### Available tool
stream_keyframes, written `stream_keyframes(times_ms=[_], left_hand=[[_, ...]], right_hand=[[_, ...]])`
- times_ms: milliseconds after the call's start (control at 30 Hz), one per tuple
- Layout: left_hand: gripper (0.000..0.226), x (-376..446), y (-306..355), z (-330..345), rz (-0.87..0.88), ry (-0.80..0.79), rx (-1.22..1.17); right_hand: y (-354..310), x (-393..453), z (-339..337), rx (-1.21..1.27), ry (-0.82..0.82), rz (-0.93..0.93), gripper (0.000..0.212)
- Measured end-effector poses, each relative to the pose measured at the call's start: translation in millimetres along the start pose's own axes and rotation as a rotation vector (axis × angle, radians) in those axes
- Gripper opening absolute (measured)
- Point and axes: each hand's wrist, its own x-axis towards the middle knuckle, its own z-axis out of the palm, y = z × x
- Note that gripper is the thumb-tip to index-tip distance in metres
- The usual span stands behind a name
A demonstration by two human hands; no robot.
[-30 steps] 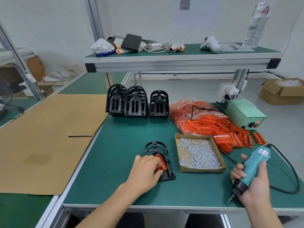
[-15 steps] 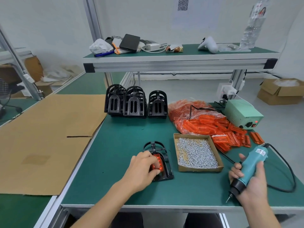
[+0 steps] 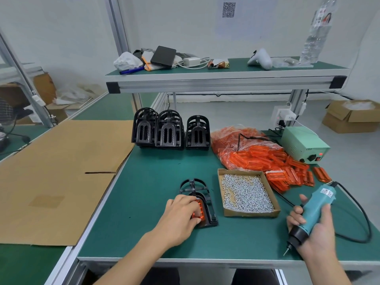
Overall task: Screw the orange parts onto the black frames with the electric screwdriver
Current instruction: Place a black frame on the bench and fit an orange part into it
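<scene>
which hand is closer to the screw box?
Right. The right hand, holding the screwdriver, sits just right of the screw box; the left hand is farther left, on the orange part.

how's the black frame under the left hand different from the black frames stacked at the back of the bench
The black frame under the left hand lies flat and alone on the green mat; the stacked frames stand upright in three nested groups at the back.
The near frame has an orange part seated in it; the stacked frames show none.
The left hand presses on the near frame's part; nothing touches the stacked frames.
Both are the same black arched moulding.
</scene>
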Motion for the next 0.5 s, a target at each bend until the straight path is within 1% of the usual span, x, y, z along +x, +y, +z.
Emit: stream_keyframes(times_ms=[100, 333, 433, 500], left_hand=[[0.007, 1, -1, 3, 0.020, 0.013, 0.046], [0.009, 0, -3, 5, 0.001, 0.006, 0.046], [0.006, -2, -4, 9, -0.020, 0.003, -0.009], [0.004, -4, -7, 11, -0.001, 0.013, -0.072]], right_hand=[[0, 1, -1, 0.000, -0.002, 0.000, 0.052], [0, 1, -2, -0.002, -0.010, 0.003, 0.052], [0, 2, -3, 0.000, -0.009, 0.001, 0.052], [1, 2, -2, -0.005, -0.007, 0.006, 0.053]])
